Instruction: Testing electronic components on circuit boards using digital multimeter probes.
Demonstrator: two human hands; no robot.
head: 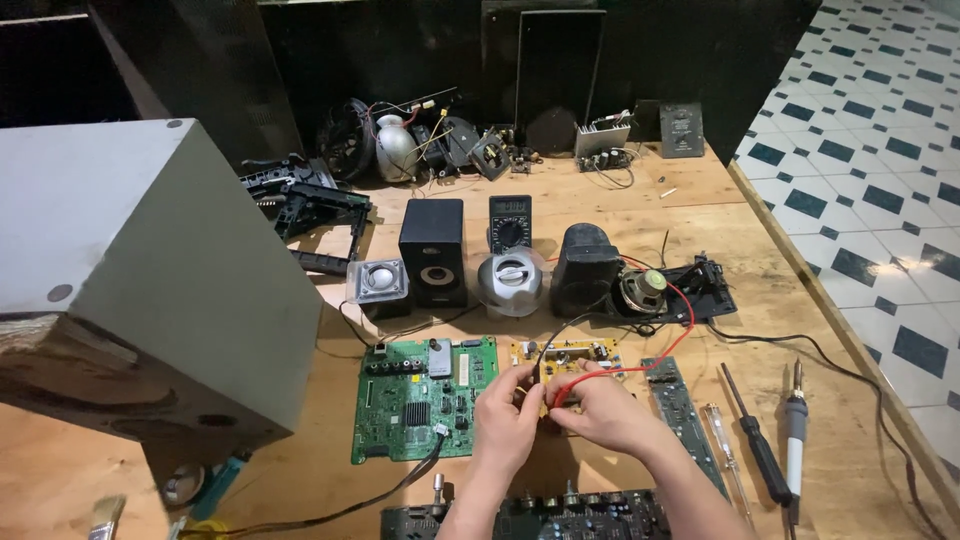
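Head view: left hand [507, 412] and right hand [598, 408] meet at lower centre of frame, fingers curled, pinching red wire [680, 320] and black wire [560, 330] over small yellow circuit board [570, 352]. Green circuit board [420, 398] just left of hands. Wires run up toward loose speaker cone [642, 290]. Screwdriver [755, 435] and soldering iron [795, 425] lie lower right on wooden table [700, 200].

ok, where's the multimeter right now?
In the head view the multimeter sits upright at the middle of the bench, behind the round silver speaker, between the black box speaker and the dark rounded speaker.
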